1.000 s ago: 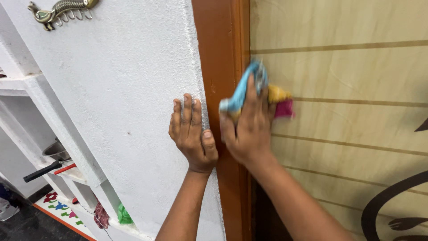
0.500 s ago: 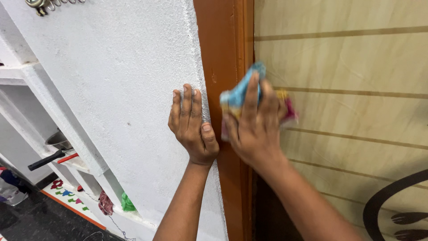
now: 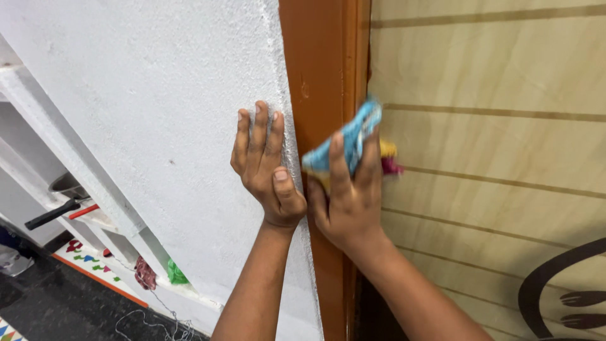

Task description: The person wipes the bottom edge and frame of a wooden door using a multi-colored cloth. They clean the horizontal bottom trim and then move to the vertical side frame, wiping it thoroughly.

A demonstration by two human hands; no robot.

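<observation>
Right hand (image 3: 346, 199) pressing a bunched cloth (image 3: 347, 142) against the inner edge of the orange-brown door frame (image 3: 319, 69), where frame meets the pale wood-grain door panel (image 3: 492, 158); bare panel lies open above, below and to the right. The cloth, clutched under spread fingers, is crumpled, mostly blue with yellow and pink showing, its outline blurred. Left hand (image 3: 262, 167), empty and flat, rests on the rough white wall (image 3: 158, 113) just beside the frame.
</observation>
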